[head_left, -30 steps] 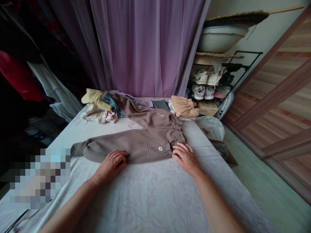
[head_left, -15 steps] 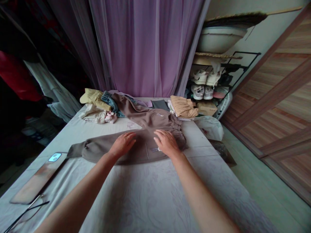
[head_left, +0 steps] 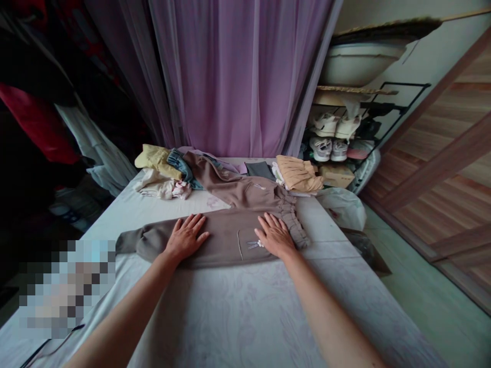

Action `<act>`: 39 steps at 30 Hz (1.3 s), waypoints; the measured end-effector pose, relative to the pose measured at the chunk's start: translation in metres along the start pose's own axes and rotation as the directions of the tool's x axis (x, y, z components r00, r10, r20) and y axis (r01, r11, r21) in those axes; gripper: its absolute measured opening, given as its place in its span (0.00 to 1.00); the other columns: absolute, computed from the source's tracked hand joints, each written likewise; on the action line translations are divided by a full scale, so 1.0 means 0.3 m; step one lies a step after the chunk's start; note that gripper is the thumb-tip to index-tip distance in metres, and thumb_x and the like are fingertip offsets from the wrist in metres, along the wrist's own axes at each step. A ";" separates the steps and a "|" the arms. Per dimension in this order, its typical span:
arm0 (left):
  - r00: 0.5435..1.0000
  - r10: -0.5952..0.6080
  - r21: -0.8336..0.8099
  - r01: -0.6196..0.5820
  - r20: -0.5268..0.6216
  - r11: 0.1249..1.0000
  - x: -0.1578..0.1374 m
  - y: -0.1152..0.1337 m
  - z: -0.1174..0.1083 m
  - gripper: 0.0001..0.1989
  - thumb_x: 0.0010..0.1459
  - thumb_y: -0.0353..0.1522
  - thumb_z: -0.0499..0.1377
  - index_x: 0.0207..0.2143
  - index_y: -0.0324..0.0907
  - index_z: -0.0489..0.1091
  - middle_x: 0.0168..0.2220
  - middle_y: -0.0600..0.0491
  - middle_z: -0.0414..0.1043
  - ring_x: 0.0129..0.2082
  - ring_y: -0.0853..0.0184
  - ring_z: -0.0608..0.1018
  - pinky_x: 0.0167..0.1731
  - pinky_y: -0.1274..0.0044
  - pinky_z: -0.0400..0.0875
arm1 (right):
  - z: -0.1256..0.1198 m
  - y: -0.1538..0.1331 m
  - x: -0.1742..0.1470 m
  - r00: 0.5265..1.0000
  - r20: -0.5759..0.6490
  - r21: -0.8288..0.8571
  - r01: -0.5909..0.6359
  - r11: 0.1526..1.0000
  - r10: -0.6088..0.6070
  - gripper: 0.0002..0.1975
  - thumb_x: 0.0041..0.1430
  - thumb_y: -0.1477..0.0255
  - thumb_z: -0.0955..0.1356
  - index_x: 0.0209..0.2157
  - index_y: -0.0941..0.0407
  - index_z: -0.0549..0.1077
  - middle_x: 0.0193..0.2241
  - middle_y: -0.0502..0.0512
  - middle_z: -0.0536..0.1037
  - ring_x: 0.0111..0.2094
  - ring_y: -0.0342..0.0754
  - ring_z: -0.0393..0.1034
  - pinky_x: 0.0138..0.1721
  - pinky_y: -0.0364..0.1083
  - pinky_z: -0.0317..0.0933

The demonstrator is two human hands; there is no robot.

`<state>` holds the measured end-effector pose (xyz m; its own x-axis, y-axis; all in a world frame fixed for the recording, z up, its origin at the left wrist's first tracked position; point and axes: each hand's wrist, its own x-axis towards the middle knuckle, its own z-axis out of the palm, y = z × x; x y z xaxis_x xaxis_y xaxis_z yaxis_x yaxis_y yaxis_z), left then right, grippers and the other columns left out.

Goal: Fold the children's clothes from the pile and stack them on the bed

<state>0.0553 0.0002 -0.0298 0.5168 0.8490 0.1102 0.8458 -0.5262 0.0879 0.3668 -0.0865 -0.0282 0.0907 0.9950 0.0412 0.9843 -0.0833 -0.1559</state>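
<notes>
Brown trousers (head_left: 224, 232) with a gathered elastic waist and cuffed legs lie spread on a pale patterned sheet (head_left: 238, 317). The waist points right, and the near leg runs left to its cuff. My left hand (head_left: 186, 236) rests flat on the middle of that leg, fingers spread. Near the waistband, my right hand (head_left: 274, 235) also lies flat with its fingers apart. Between the hands, a light seam line and a small white bow-like trim show on the cloth. The far leg stretches back, bunched, toward other clothes.
Behind the trousers lie a yellow garment (head_left: 155, 159), a cream garment (head_left: 157, 184) and a folded peach garment (head_left: 299, 173). A purple curtain (head_left: 233, 76) hangs at the back. Shoes (head_left: 322, 148) stand on a rack at the right. A pixelated patch covers the left edge.
My left hand has slid left along the near leg, and my right hand has settled flat near the waist. The hands are farther apart, and the whole view has shifted slightly.
</notes>
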 end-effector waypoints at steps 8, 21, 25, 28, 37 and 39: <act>0.996 -0.085 0.037 0.084 0.023 0.996 -0.083 -0.145 -0.031 0.31 0.66 0.49 0.44 0.66 0.47 0.57 0.68 0.48 0.53 0.68 0.55 0.55 0.64 0.58 0.49 | 0.035 0.004 0.003 0.999 -0.044 -0.001 0.015 1.000 -0.015 0.28 0.66 0.60 0.57 0.63 0.56 0.62 0.66 0.63 0.58 0.66 0.56 0.50 0.64 0.57 0.43; 0.980 -0.182 0.022 0.181 0.081 0.983 -0.110 -0.207 -0.056 0.30 0.65 0.49 0.45 0.66 0.49 0.55 0.69 0.50 0.51 0.68 0.55 0.53 0.65 0.57 0.45 | 0.043 0.005 0.004 0.998 -0.062 -0.096 0.018 0.995 -0.024 0.27 0.66 0.61 0.57 0.63 0.56 0.63 0.65 0.61 0.59 0.65 0.55 0.51 0.63 0.55 0.46; 0.978 -0.180 -0.056 0.186 0.107 0.981 -0.101 -0.226 -0.067 0.28 0.65 0.47 0.45 0.64 0.49 0.59 0.68 0.51 0.55 0.68 0.56 0.55 0.64 0.59 0.51 | 0.045 0.002 0.004 0.996 -0.091 -0.093 0.019 0.996 -0.027 0.27 0.66 0.61 0.57 0.62 0.56 0.64 0.65 0.61 0.61 0.65 0.55 0.53 0.63 0.56 0.47; 0.986 -0.162 -0.096 0.165 0.033 0.982 -0.112 -0.262 -0.093 0.27 0.65 0.43 0.46 0.61 0.44 0.64 0.65 0.49 0.61 0.65 0.60 0.63 0.62 0.67 0.57 | 0.041 0.000 0.005 0.996 -0.083 -0.090 0.016 0.996 -0.024 0.27 0.66 0.61 0.57 0.62 0.55 0.63 0.65 0.61 0.61 0.65 0.55 0.53 0.63 0.56 0.47; 0.894 -0.434 0.055 0.431 0.112 0.901 -0.185 -0.488 -0.212 0.19 0.57 0.33 0.51 0.48 0.45 0.75 0.50 0.49 0.77 0.51 0.58 0.76 0.51 0.71 0.68 | 0.054 0.007 0.009 0.993 -0.110 -0.108 0.026 0.994 -0.038 0.27 0.65 0.62 0.58 0.62 0.56 0.64 0.64 0.62 0.62 0.64 0.55 0.54 0.62 0.55 0.49; 0.893 -0.422 0.050 0.420 0.159 0.906 -0.190 -0.518 -0.228 0.15 0.54 0.37 0.55 0.41 0.48 0.77 0.45 0.51 0.79 0.48 0.58 0.77 0.47 0.72 0.69 | 0.058 0.009 0.010 0.992 -0.116 -0.109 0.032 0.994 -0.044 0.26 0.65 0.62 0.58 0.61 0.56 0.65 0.64 0.62 0.62 0.64 0.55 0.54 0.62 0.55 0.49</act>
<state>-0.1147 0.0302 0.0179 0.1251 0.9875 -0.0957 0.9901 -0.1180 0.0766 0.3670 -0.0828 -0.0458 0.0641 0.9847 0.1617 0.9973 -0.0573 -0.0462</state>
